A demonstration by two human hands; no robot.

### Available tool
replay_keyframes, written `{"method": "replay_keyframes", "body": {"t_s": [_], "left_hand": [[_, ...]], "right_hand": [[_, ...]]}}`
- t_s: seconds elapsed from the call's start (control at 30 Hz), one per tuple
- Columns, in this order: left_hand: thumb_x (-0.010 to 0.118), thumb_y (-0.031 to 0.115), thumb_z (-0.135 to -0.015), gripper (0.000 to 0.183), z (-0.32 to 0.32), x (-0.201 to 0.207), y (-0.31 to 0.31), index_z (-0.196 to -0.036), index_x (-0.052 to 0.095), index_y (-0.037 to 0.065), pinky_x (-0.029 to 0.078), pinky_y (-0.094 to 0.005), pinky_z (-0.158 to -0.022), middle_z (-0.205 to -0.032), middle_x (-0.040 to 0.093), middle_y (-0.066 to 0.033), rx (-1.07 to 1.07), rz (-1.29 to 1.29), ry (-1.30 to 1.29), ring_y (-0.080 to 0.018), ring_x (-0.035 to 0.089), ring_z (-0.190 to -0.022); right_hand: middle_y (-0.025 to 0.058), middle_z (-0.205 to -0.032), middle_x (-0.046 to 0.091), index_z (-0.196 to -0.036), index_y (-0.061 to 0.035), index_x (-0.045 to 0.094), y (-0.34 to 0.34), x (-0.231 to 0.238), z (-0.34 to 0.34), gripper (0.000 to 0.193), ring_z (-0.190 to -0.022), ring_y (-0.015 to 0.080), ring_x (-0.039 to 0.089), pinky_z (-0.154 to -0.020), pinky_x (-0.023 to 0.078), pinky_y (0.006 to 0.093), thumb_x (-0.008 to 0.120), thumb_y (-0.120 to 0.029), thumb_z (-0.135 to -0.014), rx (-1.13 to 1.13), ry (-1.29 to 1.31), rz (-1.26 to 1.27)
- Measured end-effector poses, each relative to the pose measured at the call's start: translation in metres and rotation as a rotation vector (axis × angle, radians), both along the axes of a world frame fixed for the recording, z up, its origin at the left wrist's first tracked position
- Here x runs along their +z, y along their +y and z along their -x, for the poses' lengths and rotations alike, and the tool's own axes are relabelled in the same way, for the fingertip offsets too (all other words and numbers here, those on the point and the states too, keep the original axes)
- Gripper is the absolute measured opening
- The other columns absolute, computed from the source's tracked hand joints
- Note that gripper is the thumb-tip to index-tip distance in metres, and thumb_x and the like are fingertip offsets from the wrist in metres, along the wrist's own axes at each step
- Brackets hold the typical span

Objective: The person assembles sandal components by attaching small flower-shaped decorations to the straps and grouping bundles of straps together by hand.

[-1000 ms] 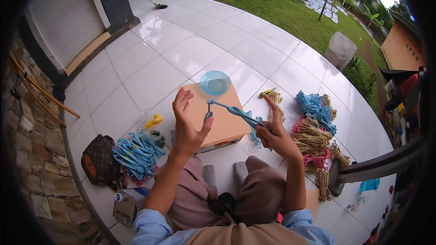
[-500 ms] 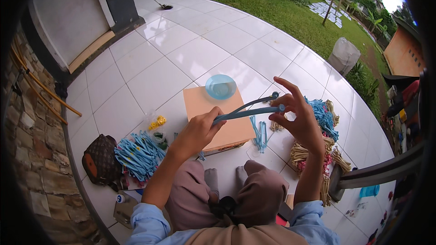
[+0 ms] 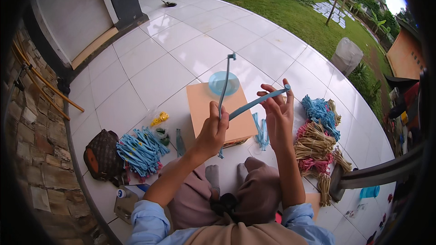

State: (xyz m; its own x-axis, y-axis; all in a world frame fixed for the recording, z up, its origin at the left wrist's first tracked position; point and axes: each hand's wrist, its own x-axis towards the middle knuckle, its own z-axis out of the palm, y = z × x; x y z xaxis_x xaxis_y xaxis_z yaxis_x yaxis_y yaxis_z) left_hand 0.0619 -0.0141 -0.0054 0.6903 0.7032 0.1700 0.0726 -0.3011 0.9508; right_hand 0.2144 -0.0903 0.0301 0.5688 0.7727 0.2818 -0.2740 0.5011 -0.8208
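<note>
Two slender blue strips rise from my left hand [image 3: 212, 129], whose fingers are closed round their lower part. One strip [image 3: 224, 86] stands nearly upright, with a small knob at its top in front of the bowl. The other blue strip [image 3: 254, 104] slants up to the right, and its round-knobbed end lies at the fingers of my right hand [image 3: 278, 113]. Those fingers are bent about that end, some of them spread. A short tail hangs beneath my left hand. Below the strips is a tan box top [image 3: 204, 109] bearing a translucent blue bowl [image 3: 224, 84].
Left of my legs lie a pile of blue strips [image 3: 141, 149], a brown bag [image 3: 102, 156] and yellow pieces [image 3: 159, 119]. To the right are blue bundles [image 3: 321, 114] and beige bundles [image 3: 313, 140], beside a dark curved bar [image 3: 386, 172]. Loose blue strips [image 3: 261, 131] lie by the box.
The strips have swung apart; one now points upward, the other slants right. My left hand has moved right and lower. My right hand has turned and its fingers have shifted round the strip's end.
</note>
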Motion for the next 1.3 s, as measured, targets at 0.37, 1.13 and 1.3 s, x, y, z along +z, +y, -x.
{"method": "replay_keyframes", "body": {"t_s": [0.37,1.13,1.3], "left_hand": [[0.042,0.032,-0.093,0.034,-0.034,-0.012,-0.021,-0.107,0.040,0.001,0.028,-0.0392,-0.088,-0.107,0.042,-0.0138,0.343,-0.423,-0.025,-0.0266,0.039,-0.099],[0.064,0.016,-0.081,0.022,-0.050,-0.069,0.074,-0.095,0.048,0.009,0.052,-0.0316,-0.059,-0.093,0.052,-0.0025,-0.259,-0.902,0.271,-0.0200,0.062,-0.074],[0.062,0.013,-0.082,0.014,-0.054,-0.103,0.102,-0.089,0.053,0.003,0.051,-0.0309,-0.062,-0.085,0.052,-0.0057,-0.323,-0.336,0.187,-0.0203,0.059,-0.069]], "right_hand": [[0.0054,-0.092,0.056,-0.128,-0.0039,0.042,0.021,-0.041,0.032,0.034,-0.074,0.0068,0.054,-0.061,0.044,0.0208,0.034,-0.015,-0.097,0.016,0.129,0.274],[0.0111,-0.070,0.059,-0.129,-0.0086,0.042,0.047,-0.053,-0.097,0.057,-0.058,0.0226,0.058,-0.060,0.047,0.0331,0.062,-0.009,-0.076,0.658,-1.312,0.832],[0.0055,-0.090,0.049,-0.133,-0.0125,0.034,0.074,-0.092,-0.130,0.073,-0.079,0.0147,0.056,-0.073,0.047,0.0302,0.064,0.000,-0.068,0.795,-1.078,0.651]]}}
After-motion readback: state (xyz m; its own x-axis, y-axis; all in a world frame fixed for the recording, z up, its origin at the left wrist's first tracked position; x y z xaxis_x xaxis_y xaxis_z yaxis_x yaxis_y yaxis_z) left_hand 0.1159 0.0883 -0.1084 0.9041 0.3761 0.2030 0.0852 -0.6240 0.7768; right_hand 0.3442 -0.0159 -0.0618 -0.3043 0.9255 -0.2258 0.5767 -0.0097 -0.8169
